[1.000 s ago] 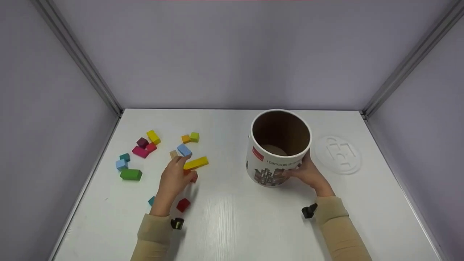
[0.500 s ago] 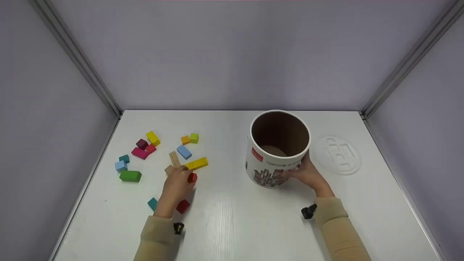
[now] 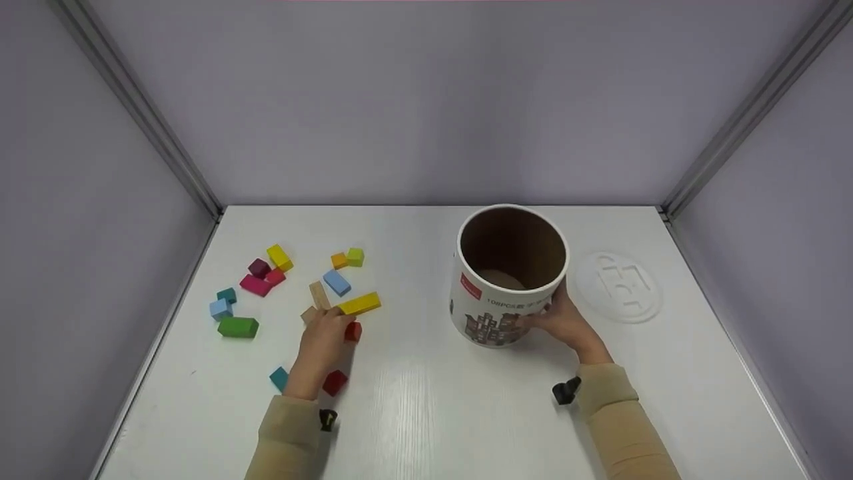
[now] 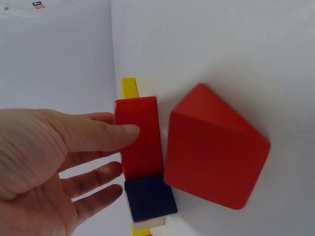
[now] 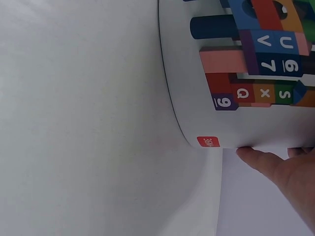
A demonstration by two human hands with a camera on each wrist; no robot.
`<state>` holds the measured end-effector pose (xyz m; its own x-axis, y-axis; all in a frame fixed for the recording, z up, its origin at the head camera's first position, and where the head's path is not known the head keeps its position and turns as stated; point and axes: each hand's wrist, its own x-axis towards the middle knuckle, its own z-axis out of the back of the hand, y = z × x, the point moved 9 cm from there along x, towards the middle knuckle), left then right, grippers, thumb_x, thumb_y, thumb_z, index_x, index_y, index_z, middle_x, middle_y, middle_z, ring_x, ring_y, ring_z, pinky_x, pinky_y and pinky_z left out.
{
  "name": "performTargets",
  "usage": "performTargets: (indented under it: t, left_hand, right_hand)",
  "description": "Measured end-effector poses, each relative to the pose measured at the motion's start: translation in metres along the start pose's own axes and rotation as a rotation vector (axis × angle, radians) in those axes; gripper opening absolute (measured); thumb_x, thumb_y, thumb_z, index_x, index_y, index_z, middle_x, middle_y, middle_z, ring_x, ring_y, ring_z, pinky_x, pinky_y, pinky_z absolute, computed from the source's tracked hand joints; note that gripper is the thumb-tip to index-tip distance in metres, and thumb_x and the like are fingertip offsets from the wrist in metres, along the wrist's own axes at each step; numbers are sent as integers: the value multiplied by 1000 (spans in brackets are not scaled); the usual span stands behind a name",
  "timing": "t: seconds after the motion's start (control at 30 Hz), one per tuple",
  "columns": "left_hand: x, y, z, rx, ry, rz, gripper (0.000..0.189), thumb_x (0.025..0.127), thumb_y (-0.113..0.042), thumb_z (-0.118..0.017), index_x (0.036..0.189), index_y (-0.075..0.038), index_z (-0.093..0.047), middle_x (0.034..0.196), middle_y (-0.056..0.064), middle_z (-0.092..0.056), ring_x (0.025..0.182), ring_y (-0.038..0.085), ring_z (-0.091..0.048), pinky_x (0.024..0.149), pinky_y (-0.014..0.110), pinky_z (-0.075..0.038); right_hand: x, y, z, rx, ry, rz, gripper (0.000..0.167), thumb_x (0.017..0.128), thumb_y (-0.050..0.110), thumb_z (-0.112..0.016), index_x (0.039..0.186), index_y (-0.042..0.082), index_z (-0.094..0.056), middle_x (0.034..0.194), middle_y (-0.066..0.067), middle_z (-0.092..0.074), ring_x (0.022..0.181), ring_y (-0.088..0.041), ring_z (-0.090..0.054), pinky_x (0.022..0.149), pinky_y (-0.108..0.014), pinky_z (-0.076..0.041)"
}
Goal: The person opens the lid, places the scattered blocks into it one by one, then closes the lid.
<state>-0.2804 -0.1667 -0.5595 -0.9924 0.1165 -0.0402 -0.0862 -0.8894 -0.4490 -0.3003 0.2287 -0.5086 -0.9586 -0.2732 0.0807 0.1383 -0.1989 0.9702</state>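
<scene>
In the head view my left hand is low over the wooden blocks at left. Its thumb lies on one face of a red block in the left wrist view, index finger behind it, pinching it; the other fingers are apart from it. A five-sided red block stands close in front, and a dark blue-faced block adjoins the pinched one. A yellow block lies just beyond the fingers. My right hand grips the side of an open, printed white cardboard bucket, thumb on its front; its other fingers are mostly hidden.
Several coloured blocks lie at left, among them a green block and a magenta block. Another red block lies near my left wrist. A clear round lid lies right of the bucket. Grey walls enclose the white table.
My left hand has drawn back slightly and its fingers have closed in on the red block, uncovering tan blocks beyond them. The right hand and bucket have stayed in place.
</scene>
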Motion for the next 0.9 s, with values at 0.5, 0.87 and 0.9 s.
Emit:
performTargets:
  t: [0.5,0.87,0.9]
  left_hand:
    - [5,1,-2,50,-9,-10,38,86,2,-73,121,-11,-71,113,12,-62,100,29,-50,93,46,-51]
    - [3,0,-3,73,-23,-26,38,85,0,-74,122,-10,-69,113,11,-61,100,29,-50,92,45,-51]
    - [3,-1,-1,70,-28,-32,38,85,0,-74,122,-9,-69,113,11,-61,100,29,-50,92,45,-50]
  right_hand:
    - [3,-11,1,33,11,10,131,69,-1,-87,154,23,9,159,-14,-9,145,-39,-12,113,-62,-15]
    - [1,-1,0,40,20,18,130,69,-1,-87,154,21,9,158,-18,-9,144,-41,-13,112,-62,-17]
    - [1,-1,0,39,19,22,130,69,-1,-87,154,20,9,158,-18,-9,144,-41,-13,112,-62,-17]
